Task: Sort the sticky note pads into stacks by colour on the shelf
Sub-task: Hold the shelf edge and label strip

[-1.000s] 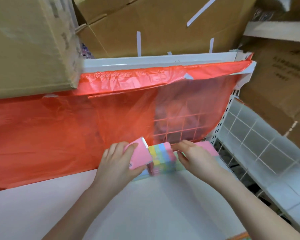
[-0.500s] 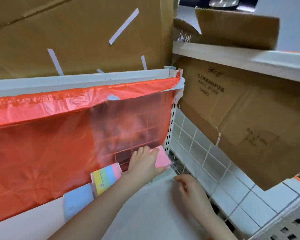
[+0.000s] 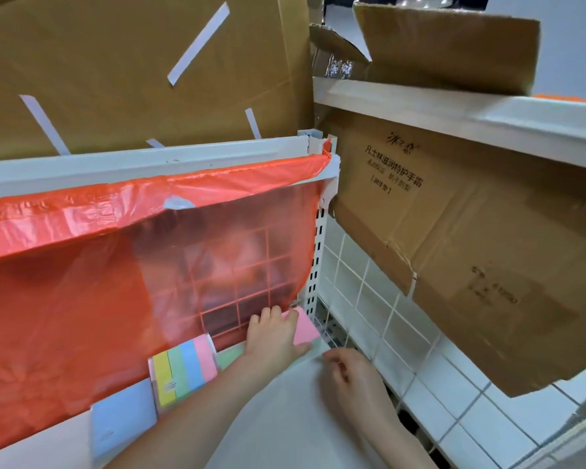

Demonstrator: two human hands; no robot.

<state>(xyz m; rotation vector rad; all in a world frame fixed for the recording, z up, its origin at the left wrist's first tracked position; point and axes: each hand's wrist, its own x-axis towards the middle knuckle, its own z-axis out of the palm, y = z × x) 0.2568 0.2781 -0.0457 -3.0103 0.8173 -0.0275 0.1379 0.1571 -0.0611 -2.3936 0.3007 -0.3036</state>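
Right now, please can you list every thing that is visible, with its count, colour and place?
pink pad: one, pink, back right corner of shelf, under left hand
striped pad: one, yellow, green, blue and pink bands, on edge left of the pink pad
blue pad: one, light blue, flat, front left
green pad: one, pale green, partly hidden behind the left arm
shelf: one, white
plastic sheet: one, orange-red, hanging behind
cardboard boxes: several, brown, above and right
left hand: rests on pink pad
right hand: loosely curled, holds nothing
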